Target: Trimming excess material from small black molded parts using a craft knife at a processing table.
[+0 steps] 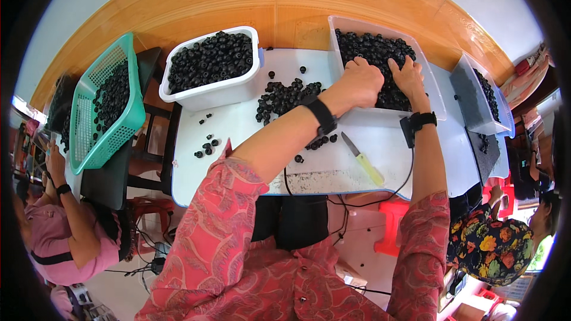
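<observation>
Both my hands reach into a clear plastic tub (433, 92) full of small black round fruits (372, 47) at the far right of the white table (238, 128). My left hand (361, 82) is curled over the fruits, fingers closed into the pile. Flat on the fruits beside it lies my right hand (409, 76) with fingers spread. Each wrist carries a black band with a cable. A small knife (363, 159) with a yellow-green handle lies on the table near my right forearm. A loose heap of black fruits (285, 96) sits just left of the tub.
A white tub (208, 92) of black fruits stands at the back left, and a green mesh basket (134, 116) of them tilts off the table's left. Another clear tub (470, 98) stands at the right. One person sits at the left (59, 232), another at the lower right (493, 244). A red stool (395, 220) is under the table.
</observation>
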### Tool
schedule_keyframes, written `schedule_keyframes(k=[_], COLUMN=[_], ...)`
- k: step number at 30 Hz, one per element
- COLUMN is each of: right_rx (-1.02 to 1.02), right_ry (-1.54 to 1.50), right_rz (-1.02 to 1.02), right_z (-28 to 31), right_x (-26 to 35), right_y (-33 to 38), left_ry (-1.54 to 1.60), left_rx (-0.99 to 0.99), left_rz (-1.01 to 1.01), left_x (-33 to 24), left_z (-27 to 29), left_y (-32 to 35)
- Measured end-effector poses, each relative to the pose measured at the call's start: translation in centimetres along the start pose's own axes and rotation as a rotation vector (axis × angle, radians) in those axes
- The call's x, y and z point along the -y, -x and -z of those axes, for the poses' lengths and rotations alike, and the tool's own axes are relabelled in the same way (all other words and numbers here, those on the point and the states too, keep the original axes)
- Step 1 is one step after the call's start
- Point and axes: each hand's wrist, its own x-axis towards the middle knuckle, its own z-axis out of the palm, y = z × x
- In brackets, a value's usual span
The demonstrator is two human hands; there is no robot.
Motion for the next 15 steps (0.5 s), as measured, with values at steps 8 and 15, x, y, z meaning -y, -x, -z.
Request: schedule_keyframes(k=[8,15], right_rx=[0.179,0.367], right_ry=[0.203,-0.288], right_rz=[0.007,0.269], right_z=[0.3,-1.3], right_x=[1.0,0.9], right_y=[-0.6,-1.1], left_ry=[-0.061,0.138], left_rx=[0.227,0.208], left_rz=[0.247,0.325], left_x=[1.1,1.6], left_z=[-0.2,-0.7], left_y=[-4.1,-5.1])
